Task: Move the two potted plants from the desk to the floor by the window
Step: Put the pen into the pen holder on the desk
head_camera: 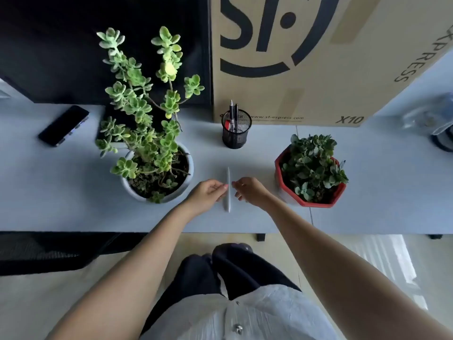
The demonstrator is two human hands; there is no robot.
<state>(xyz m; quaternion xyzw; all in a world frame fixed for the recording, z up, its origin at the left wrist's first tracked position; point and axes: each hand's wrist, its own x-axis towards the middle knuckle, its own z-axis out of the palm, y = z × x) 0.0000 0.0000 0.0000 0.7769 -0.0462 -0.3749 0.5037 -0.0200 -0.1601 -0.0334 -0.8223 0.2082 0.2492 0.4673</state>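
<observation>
Smartphone [63, 125] lies flat at far left of the desk [49, 192], around 10 o'clock from the hands, clear of the work. Next, tall succulent in white round pot [157, 173], stems leaning up toward 12 o'clock; pot on the desk, untouched. Left hand [208, 193] sits just right of that pot, fingertips pressed loosely together at the edge of a slim white stylus [228, 190], which lies lengthwise on a 12–6 line between the hands. Mesh pen holder [236, 130] stands at 12 o'clock behind it, against a big cardboard shipping box [306, 57]. Right hand [250, 191] mirrors the left, grip half curled, fingers close to the stylus, contact unclear. Low succulent in red octagonal pot [311, 182] at 3 o'clock, on the desk, also untouched. My read: hands are centred between the pots, ready for one pot each; neither is lifted yet. Tall plant looks top-heavy, so grip the pot, not the stems.
</observation>
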